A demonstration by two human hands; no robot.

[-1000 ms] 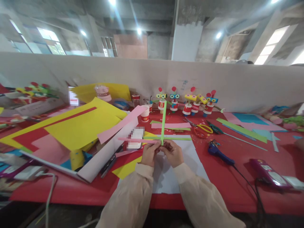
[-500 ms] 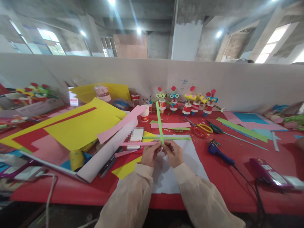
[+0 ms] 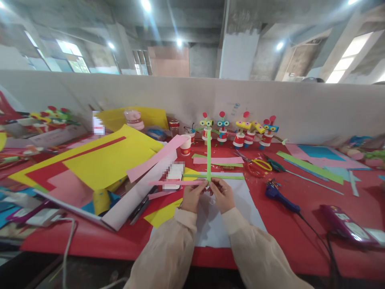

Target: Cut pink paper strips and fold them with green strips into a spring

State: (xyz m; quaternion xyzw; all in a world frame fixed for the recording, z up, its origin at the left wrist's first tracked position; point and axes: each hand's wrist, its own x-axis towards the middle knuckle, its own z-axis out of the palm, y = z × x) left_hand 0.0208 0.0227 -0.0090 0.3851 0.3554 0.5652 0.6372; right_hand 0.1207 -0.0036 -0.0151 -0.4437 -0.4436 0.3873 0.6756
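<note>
Both hands meet over a white sheet [image 3: 243,212] in front of me, their fingertips pinching the ends of two narrow paper strips. My left hand [image 3: 191,197] is closed where the pink paper strip [image 3: 173,183] joins, and that strip points out to the left. The green paper strip [image 3: 209,152] stands up away from me, its near end between the fingertips of my right hand [image 3: 223,196]. The strips cross at the fingertips; the fold itself is mostly hidden. Another green strip [image 3: 231,177] lies behind the hands along the sheet's far edge.
A blue glue gun [image 3: 282,199], scissors [image 3: 261,165] and a purple device [image 3: 345,224] lie to the right. Several paper-cup figures [image 3: 222,130] stand at the back. Coloured sheets [image 3: 111,160], a white roll [image 3: 138,186] and a paper cup [image 3: 185,145] are to the left.
The green strip has gone from leaning slightly left to nearly straight. Both hands stay pinched together at the crossing. The whole view has shifted a little.
</note>
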